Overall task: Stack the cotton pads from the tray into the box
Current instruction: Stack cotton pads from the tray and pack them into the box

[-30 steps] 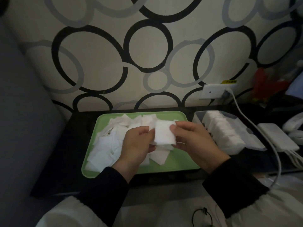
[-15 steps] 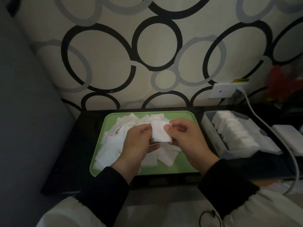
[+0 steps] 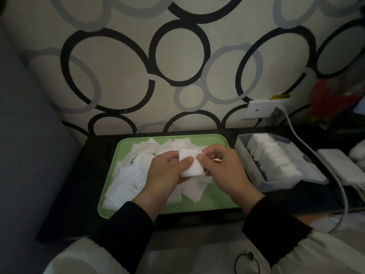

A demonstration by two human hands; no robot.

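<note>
A green tray (image 3: 215,202) on a dark shelf holds a loose heap of white square cotton pads (image 3: 128,175). Above the tray, my left hand (image 3: 167,173) and my right hand (image 3: 225,171) together pinch a small stack of cotton pads (image 3: 190,165), one hand on each side. To the right stands a clear plastic box (image 3: 250,171) with a row of cotton pads (image 3: 274,157) packed upright inside. Part of the heap is hidden under my hands.
A white wall socket (image 3: 258,109) with a white cable (image 3: 316,159) runs down past the box. A white adapter (image 3: 339,165) lies right of the box. A grey cushion surface (image 3: 25,155) rises at the left. The patterned wall stands close behind the tray.
The view shifted so the tray and box sit further right. Both hands lowered the stack slightly and squeezed it; the right fingers shifted to the stack's upper right edge.
</note>
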